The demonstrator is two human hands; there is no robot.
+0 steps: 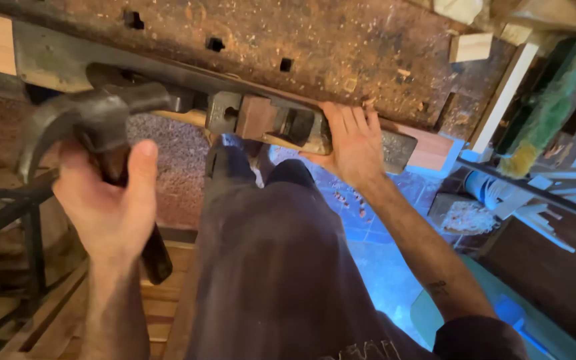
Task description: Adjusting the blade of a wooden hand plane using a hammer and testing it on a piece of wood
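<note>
Against the near edge of the worn workbench (341, 47), a wooden hand plane (271, 125) is pressed flat by the right hand (351, 143), whose fingers are spread open across the plane's end rather than curled around it. A pale strip of wood (431, 150) is seen just past that hand, along the same bench edge. Left of the plane, a claw hammer (95, 120) is held up by the left hand (105, 200), which is closed tight around the dark handle, thumb laid along it; the steel head is seen close to the bench edge, near the plane's other end, though whether it touches anything cannot be told. On top of the bench, several small square holes (215, 44) are cut into the surface. Below the bench edge, the person's dark trousers (268, 253) are seen, with blue floor tiles (375, 253) to their right and slatted wood (155, 307) to their left
</note>
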